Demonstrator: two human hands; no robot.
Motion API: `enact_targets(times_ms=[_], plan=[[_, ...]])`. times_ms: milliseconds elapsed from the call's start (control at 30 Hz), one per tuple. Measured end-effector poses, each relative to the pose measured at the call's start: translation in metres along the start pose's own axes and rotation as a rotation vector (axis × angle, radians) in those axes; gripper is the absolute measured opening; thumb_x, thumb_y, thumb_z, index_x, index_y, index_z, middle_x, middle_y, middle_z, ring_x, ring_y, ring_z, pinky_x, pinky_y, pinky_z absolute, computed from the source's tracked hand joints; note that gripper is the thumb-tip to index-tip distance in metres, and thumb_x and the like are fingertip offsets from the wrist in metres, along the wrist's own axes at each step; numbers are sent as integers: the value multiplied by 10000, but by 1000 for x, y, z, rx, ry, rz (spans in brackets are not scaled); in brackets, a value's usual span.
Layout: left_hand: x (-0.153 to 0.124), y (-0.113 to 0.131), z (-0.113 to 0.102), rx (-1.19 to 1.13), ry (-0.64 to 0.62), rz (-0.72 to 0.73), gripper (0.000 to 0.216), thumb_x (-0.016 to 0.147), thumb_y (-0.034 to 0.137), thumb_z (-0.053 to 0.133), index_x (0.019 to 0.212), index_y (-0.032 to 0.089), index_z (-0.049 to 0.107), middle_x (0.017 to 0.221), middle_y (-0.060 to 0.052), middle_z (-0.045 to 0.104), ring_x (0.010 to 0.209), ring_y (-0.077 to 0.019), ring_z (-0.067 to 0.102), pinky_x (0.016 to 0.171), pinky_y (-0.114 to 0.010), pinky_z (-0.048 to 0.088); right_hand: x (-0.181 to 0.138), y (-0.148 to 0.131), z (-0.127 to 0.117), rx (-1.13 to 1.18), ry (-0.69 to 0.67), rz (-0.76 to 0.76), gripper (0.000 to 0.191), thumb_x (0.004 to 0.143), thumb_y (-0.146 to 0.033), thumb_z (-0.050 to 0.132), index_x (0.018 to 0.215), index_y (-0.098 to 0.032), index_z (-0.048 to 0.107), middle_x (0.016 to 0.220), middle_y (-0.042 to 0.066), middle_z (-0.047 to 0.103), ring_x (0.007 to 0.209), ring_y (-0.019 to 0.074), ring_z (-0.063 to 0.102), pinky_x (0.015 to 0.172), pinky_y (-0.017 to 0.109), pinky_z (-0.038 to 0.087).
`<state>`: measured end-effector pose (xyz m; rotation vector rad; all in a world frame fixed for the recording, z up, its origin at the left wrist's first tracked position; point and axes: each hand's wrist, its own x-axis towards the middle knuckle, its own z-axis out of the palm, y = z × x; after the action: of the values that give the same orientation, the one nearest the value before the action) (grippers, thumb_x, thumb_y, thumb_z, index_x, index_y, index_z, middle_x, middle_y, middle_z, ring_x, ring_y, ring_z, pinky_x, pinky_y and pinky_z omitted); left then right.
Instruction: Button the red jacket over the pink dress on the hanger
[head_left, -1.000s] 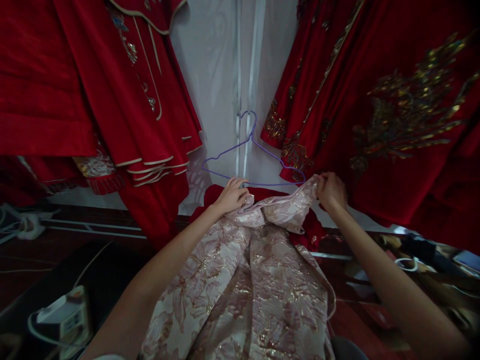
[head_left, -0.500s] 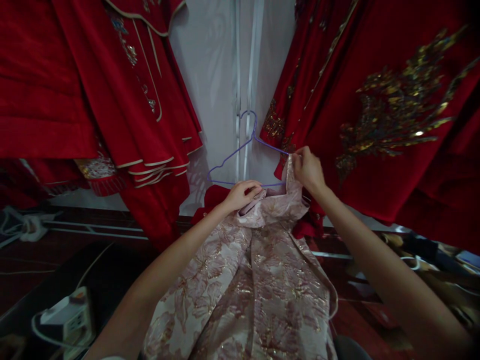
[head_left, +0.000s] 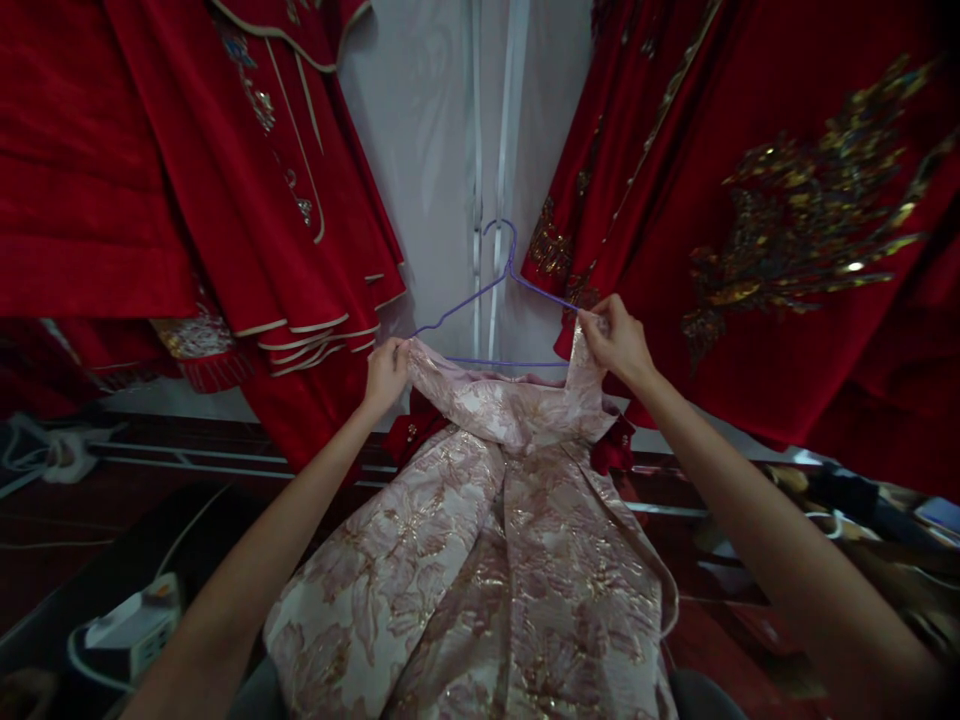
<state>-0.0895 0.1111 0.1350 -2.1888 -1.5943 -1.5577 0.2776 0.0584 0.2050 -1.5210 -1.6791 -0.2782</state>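
Observation:
A pale pink brocade dress [head_left: 540, 530] with a gold floral pattern hangs down in front of me. Behind its neckline is a thin purple wire hanger [head_left: 474, 296], its hook pointing up. My left hand [head_left: 388, 378] pinches the left shoulder strap at the left end of the hanger, hiding that end. My right hand [head_left: 616, 340] grips the top of the right strap, where the hanger's right arm runs in under the fingers. Between the two hands the neckline is stretched wide.
Red embroidered garments [head_left: 300, 200] hang at the left, and a red garment with gold sequins [head_left: 750, 200] hangs at the right. A pale wall [head_left: 420, 130] with metal poles lies between. A white power strip [head_left: 142, 620] sits at lower left.
My left hand has moved left from the neckline to the hanger's left end, bringing the left strap with it and spreading the neckline. My right hand has stayed nearly in place.

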Motion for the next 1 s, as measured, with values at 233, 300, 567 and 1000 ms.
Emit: enact_targets(times_ms=[233,300,567,1000], plan=[[-15,-8,3,25,170,-124,271,894,350,364,910,187,580,914,-69,646,882,-197,584,802,-288,423,7,10,-1,78,122,-69,445,822,-605,421,924,-190,546,750,80,622,638,224,576,643,335,417],[-17,-16,6,33,160,-217,256,882,332,380,925,186,587,917,-76,660,857,-204,599,781,-293,433,8,11,-2,86,132,-87,445,810,-614,436,908,-195,547,740,76,618,628,220,573,639,338,420],[-18,-36,6,75,26,-331,263,859,341,413,932,187,614,900,-79,688,828,-201,635,743,-280,447,9,14,2,79,122,-76,399,820,-576,450,905,-194,529,766,74,621,644,216,580,629,320,411],[38,6,7,-269,30,-3,284,822,373,481,858,152,656,868,-55,690,820,-169,618,775,-264,464,5,11,0,137,85,-51,355,812,-557,472,858,-207,509,719,50,611,607,193,566,585,290,389]])
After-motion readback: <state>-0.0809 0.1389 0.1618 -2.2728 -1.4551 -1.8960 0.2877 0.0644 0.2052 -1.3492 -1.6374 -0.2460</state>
